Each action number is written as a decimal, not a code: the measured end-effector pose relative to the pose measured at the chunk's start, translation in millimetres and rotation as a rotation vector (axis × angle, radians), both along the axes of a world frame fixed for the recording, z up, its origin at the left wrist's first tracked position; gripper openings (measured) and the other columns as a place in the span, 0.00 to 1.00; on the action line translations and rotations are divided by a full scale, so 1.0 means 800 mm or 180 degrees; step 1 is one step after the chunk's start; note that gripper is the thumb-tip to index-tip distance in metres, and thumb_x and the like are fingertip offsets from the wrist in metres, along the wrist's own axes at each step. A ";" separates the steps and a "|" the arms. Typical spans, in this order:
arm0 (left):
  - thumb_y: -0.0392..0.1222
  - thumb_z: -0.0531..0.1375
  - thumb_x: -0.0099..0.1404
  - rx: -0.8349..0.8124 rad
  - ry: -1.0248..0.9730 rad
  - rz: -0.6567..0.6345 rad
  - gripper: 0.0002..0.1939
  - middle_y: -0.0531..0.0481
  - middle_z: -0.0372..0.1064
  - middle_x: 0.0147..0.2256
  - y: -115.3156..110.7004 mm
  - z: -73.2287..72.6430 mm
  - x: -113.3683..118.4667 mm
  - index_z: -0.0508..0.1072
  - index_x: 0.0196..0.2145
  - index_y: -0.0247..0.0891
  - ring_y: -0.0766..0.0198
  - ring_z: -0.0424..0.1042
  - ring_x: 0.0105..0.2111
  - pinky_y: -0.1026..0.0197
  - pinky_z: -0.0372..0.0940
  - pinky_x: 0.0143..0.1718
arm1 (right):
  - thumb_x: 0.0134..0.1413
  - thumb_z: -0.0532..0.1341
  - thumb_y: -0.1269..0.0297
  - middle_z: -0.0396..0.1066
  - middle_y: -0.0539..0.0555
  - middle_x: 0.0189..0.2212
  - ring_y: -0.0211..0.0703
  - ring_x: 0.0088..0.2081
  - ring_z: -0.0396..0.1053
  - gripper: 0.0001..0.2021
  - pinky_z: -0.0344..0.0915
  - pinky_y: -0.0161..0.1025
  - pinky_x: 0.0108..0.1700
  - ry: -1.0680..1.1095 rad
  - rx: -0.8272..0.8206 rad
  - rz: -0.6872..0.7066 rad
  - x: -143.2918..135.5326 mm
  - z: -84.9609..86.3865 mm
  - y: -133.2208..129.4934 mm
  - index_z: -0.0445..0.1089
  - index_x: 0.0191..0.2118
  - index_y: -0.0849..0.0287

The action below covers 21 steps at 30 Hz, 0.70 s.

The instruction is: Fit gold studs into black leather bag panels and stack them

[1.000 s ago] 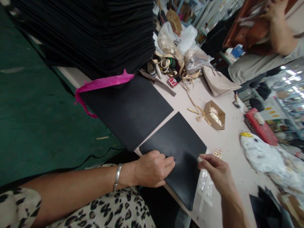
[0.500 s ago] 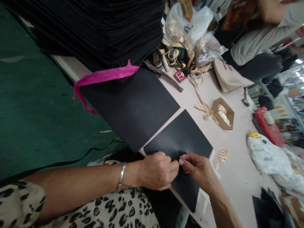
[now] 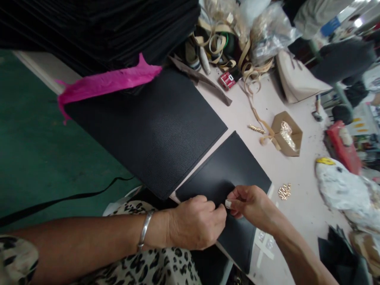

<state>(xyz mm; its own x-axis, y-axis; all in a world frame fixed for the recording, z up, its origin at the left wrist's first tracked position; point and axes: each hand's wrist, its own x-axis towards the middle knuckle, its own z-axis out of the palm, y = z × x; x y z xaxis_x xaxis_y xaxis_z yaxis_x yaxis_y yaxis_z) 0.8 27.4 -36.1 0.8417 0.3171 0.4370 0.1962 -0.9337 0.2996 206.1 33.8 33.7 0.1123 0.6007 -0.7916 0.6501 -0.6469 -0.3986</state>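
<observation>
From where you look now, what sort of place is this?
Probably a bag-making workshop, judging by the tall stack of flat black sheets, the cream, leather-like bag and the small pile of shiny gold-coloured pieces.

The right hand has moved inward from the smooth black panel's edge, closing upon the left hand.

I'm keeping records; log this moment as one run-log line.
left hand: over smooth black panel | right hand: fingertips close to left's | gold pieces: loose pile on table
</observation>
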 end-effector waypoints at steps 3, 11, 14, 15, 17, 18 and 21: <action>0.42 0.52 0.70 -0.0043 -0.0041 -0.0055 0.14 0.43 0.73 0.45 0.001 0.000 0.000 0.75 0.43 0.32 0.61 0.65 0.27 0.54 0.55 0.24 | 0.49 0.62 0.62 0.72 0.50 0.20 0.40 0.24 0.70 0.05 0.67 0.37 0.28 -0.0139 -0.0091 0.0096 -0.002 0.001 0.008 0.70 0.28 0.58; 0.39 0.55 0.67 -0.0241 0.0162 -0.0118 0.08 0.50 0.69 0.34 0.004 0.007 -0.002 0.72 0.42 0.36 0.59 0.64 0.29 0.53 0.54 0.27 | 0.48 0.63 0.64 0.70 0.47 0.20 0.38 0.23 0.68 0.05 0.64 0.35 0.26 0.0026 0.0621 -0.0002 -0.006 0.001 -0.010 0.70 0.32 0.58; 0.41 0.59 0.64 -0.0335 0.0156 -0.0038 0.07 0.52 0.69 0.35 0.007 0.009 -0.003 0.71 0.40 0.39 0.59 0.65 0.30 0.53 0.55 0.28 | 0.52 0.63 0.53 0.73 0.50 0.26 0.41 0.28 0.70 0.14 0.66 0.37 0.30 -0.0405 0.1406 -0.0341 0.021 0.011 -0.044 0.72 0.39 0.58; 0.41 0.60 0.64 -0.0373 0.0121 -0.0015 0.07 0.52 0.70 0.36 0.007 0.010 -0.004 0.71 0.40 0.39 0.59 0.66 0.30 0.53 0.56 0.29 | 0.52 0.63 0.49 0.74 0.51 0.28 0.42 0.28 0.70 0.18 0.67 0.38 0.31 -0.0781 0.1664 -0.0537 0.032 0.014 -0.059 0.72 0.42 0.57; 0.39 0.62 0.62 -0.0421 0.0061 0.0037 0.07 0.53 0.71 0.36 0.006 0.011 -0.005 0.72 0.40 0.41 0.59 0.67 0.30 0.54 0.58 0.30 | 0.52 0.62 0.45 0.74 0.51 0.29 0.43 0.27 0.70 0.25 0.67 0.40 0.29 -0.1264 0.1912 -0.1080 0.048 0.015 -0.093 0.70 0.51 0.56; 0.36 0.62 0.61 -0.0416 0.0036 0.0075 0.08 0.53 0.71 0.36 0.005 0.012 -0.005 0.72 0.40 0.42 0.59 0.68 0.30 0.55 0.58 0.30 | 0.52 0.62 0.44 0.73 0.51 0.29 0.43 0.25 0.70 0.30 0.66 0.40 0.27 -0.1213 0.1871 -0.1393 0.052 0.013 -0.110 0.67 0.56 0.56; 0.28 0.59 0.58 -0.0316 -0.0163 0.0192 0.16 0.53 0.72 0.35 -0.002 0.011 -0.004 0.74 0.43 0.43 0.60 0.69 0.29 0.57 0.60 0.31 | 0.47 0.67 0.48 0.73 0.49 0.27 0.44 0.24 0.70 0.38 0.67 0.39 0.24 -0.0091 0.1761 -0.2246 0.038 -0.005 -0.144 0.62 0.63 0.57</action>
<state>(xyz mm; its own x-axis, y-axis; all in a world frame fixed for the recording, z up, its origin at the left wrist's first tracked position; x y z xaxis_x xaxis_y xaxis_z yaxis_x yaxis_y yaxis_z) -2.0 25.6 -27.3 0.7972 0.4103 0.4428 0.2332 -0.8859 0.4010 236.2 -81.2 29.4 0.6150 0.6792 -0.4005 0.1884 -0.6198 -0.7618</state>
